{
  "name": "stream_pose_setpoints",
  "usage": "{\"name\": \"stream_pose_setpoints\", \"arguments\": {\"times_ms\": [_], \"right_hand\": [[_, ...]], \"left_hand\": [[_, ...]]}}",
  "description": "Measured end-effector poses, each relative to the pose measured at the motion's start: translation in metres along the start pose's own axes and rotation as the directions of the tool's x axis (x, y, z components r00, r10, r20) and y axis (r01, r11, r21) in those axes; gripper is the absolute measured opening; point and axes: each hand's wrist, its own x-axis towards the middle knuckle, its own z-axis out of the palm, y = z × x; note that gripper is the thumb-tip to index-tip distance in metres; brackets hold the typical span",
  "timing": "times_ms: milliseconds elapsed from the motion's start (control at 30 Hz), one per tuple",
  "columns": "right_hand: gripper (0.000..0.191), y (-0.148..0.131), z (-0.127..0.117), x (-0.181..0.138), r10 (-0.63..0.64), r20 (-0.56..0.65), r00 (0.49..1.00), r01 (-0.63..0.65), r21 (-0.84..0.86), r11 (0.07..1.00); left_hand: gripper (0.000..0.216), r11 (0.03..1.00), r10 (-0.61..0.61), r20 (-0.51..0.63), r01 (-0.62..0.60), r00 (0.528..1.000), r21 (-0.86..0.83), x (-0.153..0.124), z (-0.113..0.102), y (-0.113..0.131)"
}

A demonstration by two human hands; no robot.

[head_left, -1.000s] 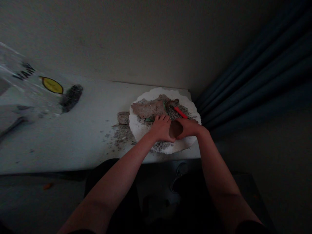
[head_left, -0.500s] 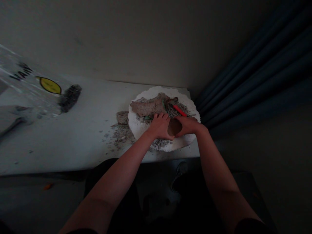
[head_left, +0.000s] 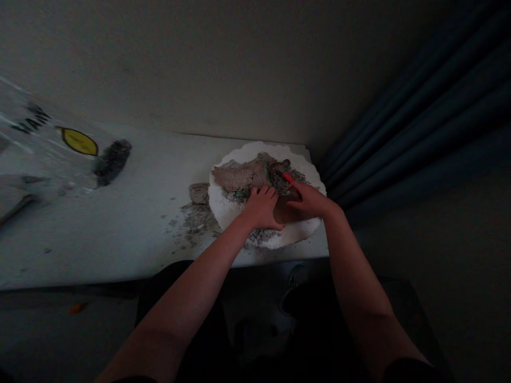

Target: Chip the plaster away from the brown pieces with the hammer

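Both hands lay close together on the near half of a white slab [head_left: 231, 213] with a scalloped rim, at the right end of the bench [head_left: 120, 223]. The left hand [head_left: 261, 207] rested palm down, its fingers loosely bent against the left side of a brown lump [head_left: 282, 211] that sat between the two hands. Whether it gripped the lump or only steadied it could not be told in the dim light. The right hand [head_left: 310, 202] lay over the lump's right side with its fingers stretched forward to the red-handled tool [head_left: 288, 177]. Only a short piece of the red handle showed beyond the fingertips, so it could not be told whether the fingers were closed round it or merely touched it.

The tool lay just beyond the right hand, on the far part of the slab. Its long axis ran on a slant, from a dark head at the far left toward the near right, so the handle end pointed into the right palm. The right hand was plainly the nearer. The left hand sat a little apart from the handle, its fingertips by a piece of netted cloth [head_left: 239, 177] spread over the slab's far left. Grey crumbs [head_left: 197, 218] spilled onto the bench beside the slab. Well apart, at the bench's left end, lay a clear bag [head_left: 59, 159] with a yellow label. A dark curtain [head_left: 399, 122] hung to the right.
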Motion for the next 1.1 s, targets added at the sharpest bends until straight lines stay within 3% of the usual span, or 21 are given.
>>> {"name": "stream_pose_setpoints", "arguments": {"times_ms": [67,167,567,1100], "right_hand": [[0.023,0.0,0.002,0.004,-0.022,-0.033,0.999,0.021,-0.016,1.0],[0.01,-0.002,0.01,0.01,0.017,-0.015,1.0,-0.018,-0.063,0.998],[0.005,0.006,0.024,0.024,0.052,0.014,0.999,-0.05,-0.089,0.995],[0.006,0.01,0.023,0.026,0.012,0.041,0.999,-0.01,-0.051,0.999]], "left_hand": [[0.087,1.0,-0.006,0.007,0.006,1.0,0.002,0.0,0.0,0.0],[0.089,0.999,-0.034,0.023,0.034,0.999,-0.002,0.0,0.001,0.0],[0.089,0.999,-0.046,0.054,0.046,0.997,-0.008,-0.001,0.001,0.002],[0.087,0.999,-0.052,0.038,0.052,0.998,-0.013,-0.001,0.001,0.003]]}}
